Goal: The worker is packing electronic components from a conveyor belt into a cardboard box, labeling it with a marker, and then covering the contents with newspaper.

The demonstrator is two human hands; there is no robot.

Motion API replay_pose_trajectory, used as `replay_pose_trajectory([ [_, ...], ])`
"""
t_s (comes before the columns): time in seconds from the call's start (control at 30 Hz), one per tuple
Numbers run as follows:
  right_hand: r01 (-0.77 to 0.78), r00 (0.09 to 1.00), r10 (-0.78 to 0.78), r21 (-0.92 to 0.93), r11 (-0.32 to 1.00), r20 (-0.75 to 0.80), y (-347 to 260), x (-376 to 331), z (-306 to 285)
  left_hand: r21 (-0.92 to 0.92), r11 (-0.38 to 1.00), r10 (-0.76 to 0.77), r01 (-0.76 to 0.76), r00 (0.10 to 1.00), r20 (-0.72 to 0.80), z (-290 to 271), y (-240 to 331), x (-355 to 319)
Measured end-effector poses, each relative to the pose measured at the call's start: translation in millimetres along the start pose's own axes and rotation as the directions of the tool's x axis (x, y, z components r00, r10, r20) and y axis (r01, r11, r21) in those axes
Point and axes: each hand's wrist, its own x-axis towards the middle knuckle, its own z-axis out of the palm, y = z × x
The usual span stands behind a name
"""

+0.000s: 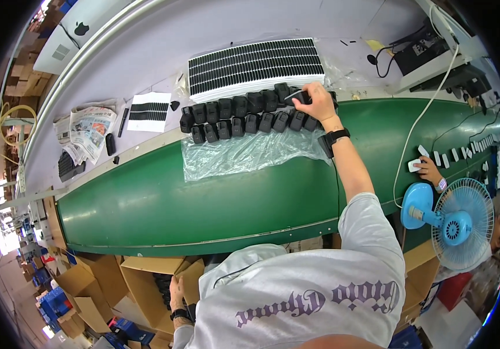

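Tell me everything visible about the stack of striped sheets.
The stack of striped sheets is thick, white and paper-like, roughly rectangular, topped with rows of black strips. It lies flat on the pale bench, behind the black devices. Crumpled clear plastic shows beside its right end. Whether the right hand touches it is unclear.

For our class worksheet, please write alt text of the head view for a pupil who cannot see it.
A person's right hand holds a black item near the right end of two rows of black devices along a green work surface. The left hand is by an open cardboard box; a blue fan stands at right.
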Motion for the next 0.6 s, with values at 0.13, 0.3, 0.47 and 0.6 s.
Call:
replay_pose_trajectory([
  [0.13, -0.38, 0.922, 0.385, 0.089, 0.921, -0.038, 2.0, 10.8, -42.3, -0.054, 0.999, -0.004, 0.004, 1.0, 0.003, 1.3, -1.5, -5.1],
  [0.3, -0.811, 0.585, 0.786, 0.124, 0.572, 0.201, 66.2, -23.6, -84.1, -0.036, 0.999, -0.013, 0.014, 1.0, 0.009, -2.7, 10.8, -7.1],
  [0.47, -0.842, 0.407, 0.72, -0.074, 0.534, 0.562, 74.5, -41.0, -72.9, -0.026, 0.999, -0.032, 0.032, 0.999, 0.01, -2.9, 6.2, 4.9],
  [0.6, -0.87, 0.284, 0.767, -0.182, 0.458, 0.575, 66.2, -24.5, -49.6, 0.033, 0.994, -0.102, 0.1, 0.991, 0.087, -3.7, -1.7, 10.1],
])
